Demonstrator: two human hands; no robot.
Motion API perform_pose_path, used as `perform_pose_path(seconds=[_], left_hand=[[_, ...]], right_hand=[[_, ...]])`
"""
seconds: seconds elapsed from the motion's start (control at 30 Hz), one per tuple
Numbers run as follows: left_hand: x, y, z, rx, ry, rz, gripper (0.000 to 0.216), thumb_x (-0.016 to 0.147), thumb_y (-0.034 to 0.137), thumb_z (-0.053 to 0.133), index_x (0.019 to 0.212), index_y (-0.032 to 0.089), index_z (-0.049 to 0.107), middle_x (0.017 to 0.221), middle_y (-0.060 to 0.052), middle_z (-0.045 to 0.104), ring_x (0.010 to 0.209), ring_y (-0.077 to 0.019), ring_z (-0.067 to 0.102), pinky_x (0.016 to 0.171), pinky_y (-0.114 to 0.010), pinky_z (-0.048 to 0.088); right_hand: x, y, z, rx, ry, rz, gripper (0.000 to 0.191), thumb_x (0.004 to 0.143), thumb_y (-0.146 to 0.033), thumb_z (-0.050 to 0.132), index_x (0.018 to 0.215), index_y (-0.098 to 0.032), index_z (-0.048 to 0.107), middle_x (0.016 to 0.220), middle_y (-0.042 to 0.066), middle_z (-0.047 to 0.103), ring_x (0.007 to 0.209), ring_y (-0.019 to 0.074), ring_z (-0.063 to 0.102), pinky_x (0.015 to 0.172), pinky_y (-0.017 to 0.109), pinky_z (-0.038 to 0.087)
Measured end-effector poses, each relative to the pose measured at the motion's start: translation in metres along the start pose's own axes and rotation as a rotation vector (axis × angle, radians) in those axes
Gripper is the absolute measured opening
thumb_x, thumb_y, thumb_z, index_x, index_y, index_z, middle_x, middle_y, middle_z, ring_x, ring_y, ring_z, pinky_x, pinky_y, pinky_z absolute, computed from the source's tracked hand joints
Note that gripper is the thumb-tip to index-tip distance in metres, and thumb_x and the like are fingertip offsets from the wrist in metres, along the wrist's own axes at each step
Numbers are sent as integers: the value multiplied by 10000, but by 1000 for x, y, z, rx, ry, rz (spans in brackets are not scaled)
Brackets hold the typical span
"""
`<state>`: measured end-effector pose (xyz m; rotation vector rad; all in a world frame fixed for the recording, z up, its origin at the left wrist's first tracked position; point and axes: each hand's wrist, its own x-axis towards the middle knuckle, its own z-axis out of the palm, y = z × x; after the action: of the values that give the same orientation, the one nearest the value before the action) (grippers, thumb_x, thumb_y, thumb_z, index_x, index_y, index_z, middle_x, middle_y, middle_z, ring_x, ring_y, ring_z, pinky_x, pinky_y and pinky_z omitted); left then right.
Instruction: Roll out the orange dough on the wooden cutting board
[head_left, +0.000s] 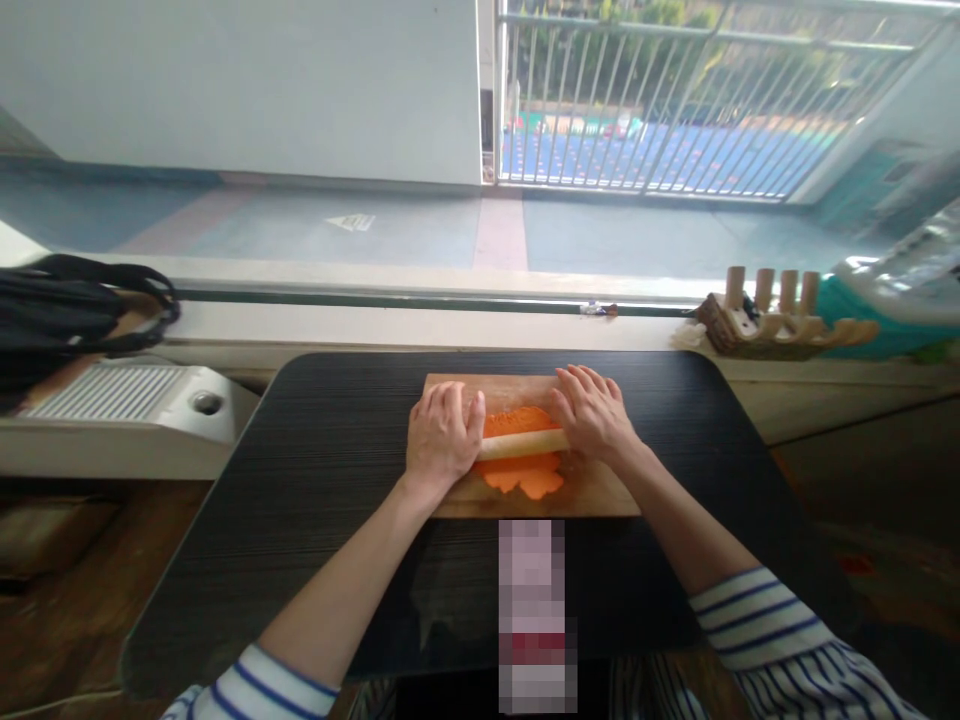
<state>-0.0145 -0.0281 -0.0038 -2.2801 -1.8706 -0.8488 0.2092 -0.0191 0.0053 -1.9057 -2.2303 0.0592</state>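
Note:
A pale wooden rolling pin (523,444) lies crosswise over a flattened orange sheet of dough or clay (529,478) with an uneven edge. Beneath the sheet is a wooden board (480,497). My left hand (446,432) is over the pin's left end, its fingers bent forward and its thumb beside the orange sheet. Over the right end rests my right hand (595,412), palm down, with its fingers reaching forward. Both hands cover the pin's ends, and the orange sheet shows in front of and behind the pin.
The board rests on a black table (315,480) by a window sill (420,325). On the sill stand a wooden rack with pegs (780,325), a teal container (855,315) and a small brush-like item (600,310). A black bag (67,305) lies at left. A blurred patch covers the table's front middle.

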Motion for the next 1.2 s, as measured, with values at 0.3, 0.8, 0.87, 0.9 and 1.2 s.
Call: perform_pose_path(seconds=[0.3,0.8,0.87,0.9,1.2], left_hand=[[-21,5,-6,0,-33,-17,369,949,402,337,1052,143,580,1082,-125,661,1056,-264,584,918,-403,441],[12,0,-1,14,-21,-25,393,963,401,297,988,141,591,1004,-124,674,998,-254,597,902,-382,433],[19,-1,1,26,-17,-25,383,964,401,299,970,151,588,977,-124,675,973,-254,601,882,-383,433],[22,-1,1,31,-10,-24,375,963,400,302,962,155,587,964,-123,675,961,-254,603,871,-383,433],[3,3,-8,7,52,161,274,956,270,325,892,175,574,917,-83,675,934,-229,602,857,-362,413]], right_hand=[[-33,-3,0,-13,56,-26,454,970,-410,312,1322,-190,496,1379,97,526,1297,254,415,1084,491,259],[6,-2,-1,8,13,60,454,967,-390,293,1320,-187,495,1404,112,496,1337,273,367,1070,541,265],[14,-3,-1,23,18,82,443,963,-384,305,1307,-186,501,1399,116,500,1336,272,366,1068,553,260],[16,-3,-1,29,20,89,436,961,-382,311,1300,-186,505,1392,116,507,1333,271,370,1067,556,261],[10,-1,4,7,45,134,376,954,-325,318,1237,-214,539,1330,113,562,1301,283,408,1033,590,282]])
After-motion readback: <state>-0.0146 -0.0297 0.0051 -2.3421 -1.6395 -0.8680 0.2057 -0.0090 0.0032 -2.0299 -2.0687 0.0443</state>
